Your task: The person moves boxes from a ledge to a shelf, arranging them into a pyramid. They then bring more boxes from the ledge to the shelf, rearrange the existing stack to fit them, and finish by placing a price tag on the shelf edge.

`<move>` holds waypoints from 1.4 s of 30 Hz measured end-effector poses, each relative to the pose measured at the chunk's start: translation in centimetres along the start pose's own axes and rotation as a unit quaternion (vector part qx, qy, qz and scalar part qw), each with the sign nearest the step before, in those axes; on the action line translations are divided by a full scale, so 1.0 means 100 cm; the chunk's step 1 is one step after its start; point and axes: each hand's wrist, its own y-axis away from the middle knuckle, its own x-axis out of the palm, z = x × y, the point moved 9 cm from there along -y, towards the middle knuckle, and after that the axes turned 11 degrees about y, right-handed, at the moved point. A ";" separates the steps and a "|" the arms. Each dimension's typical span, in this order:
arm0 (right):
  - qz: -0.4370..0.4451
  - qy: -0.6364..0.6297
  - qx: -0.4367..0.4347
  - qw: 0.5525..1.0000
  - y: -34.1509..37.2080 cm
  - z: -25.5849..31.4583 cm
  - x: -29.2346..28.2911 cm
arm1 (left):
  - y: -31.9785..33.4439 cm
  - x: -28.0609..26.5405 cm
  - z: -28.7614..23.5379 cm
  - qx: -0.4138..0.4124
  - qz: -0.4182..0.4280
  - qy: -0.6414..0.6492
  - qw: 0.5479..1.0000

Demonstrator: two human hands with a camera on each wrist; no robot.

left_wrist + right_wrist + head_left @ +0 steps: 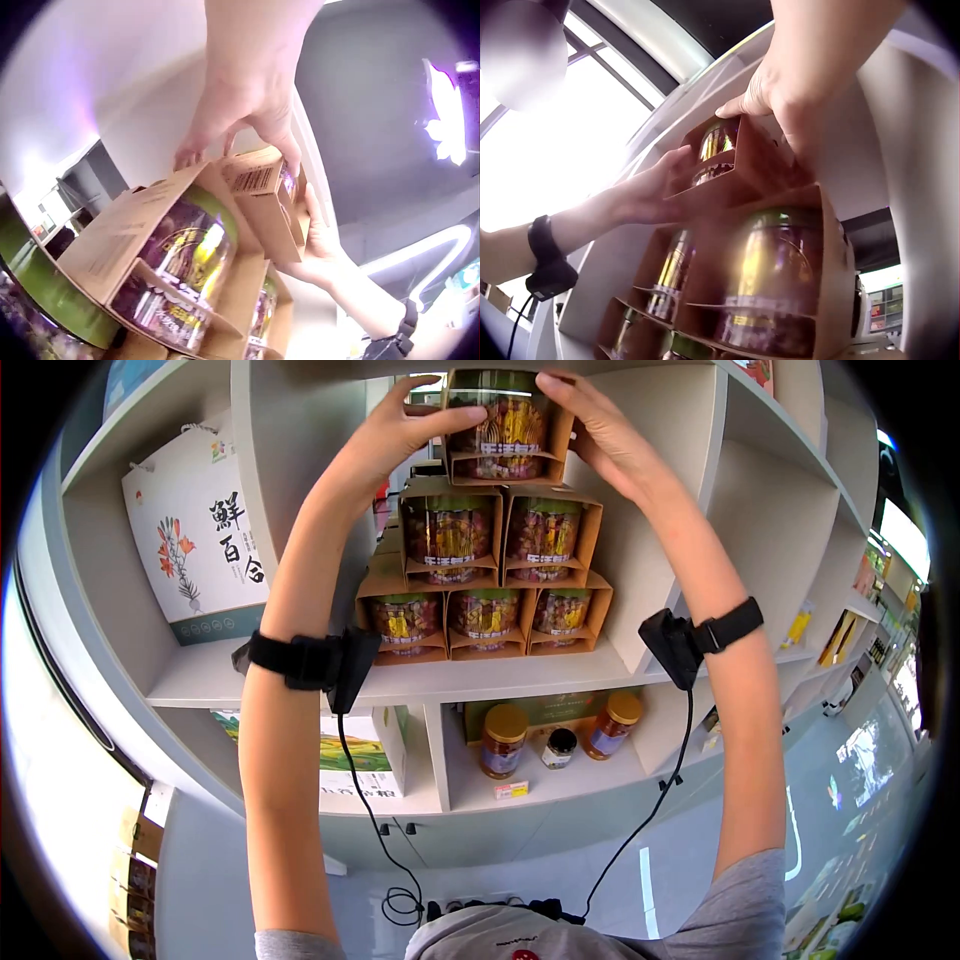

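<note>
Both hands hold one cardboard-boxed jar (505, 430) with a green lid, at the top of a stacked pyramid. My left hand (392, 438) grips its left side, with the thumb across the front. On the opposite side, my right hand (603, 440) has its thumb at the upper front corner and its other fingers along the box's side. In the left wrist view, the held carton (262, 214) sits tilted between the hands. Below it stand two boxed jars (450, 532) over a row of three boxed jars (485, 615), all showing dark contents and yellow labels.
White shelf dividers (690, 490) flank the stack. On the left stands a white gift bag (200, 530) with a printed flower. The lower shelf bears two gold-lidded jars (503, 740), a small black-lidded jar (559, 748) and a price tag (511, 790). Cables (365, 790) hang from the wrist cameras.
</note>
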 end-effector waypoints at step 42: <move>0.084 -0.212 0.288 0.930 0.434 -0.091 0.079 | 0.363 0.192 0.124 -0.264 0.059 0.294 0.917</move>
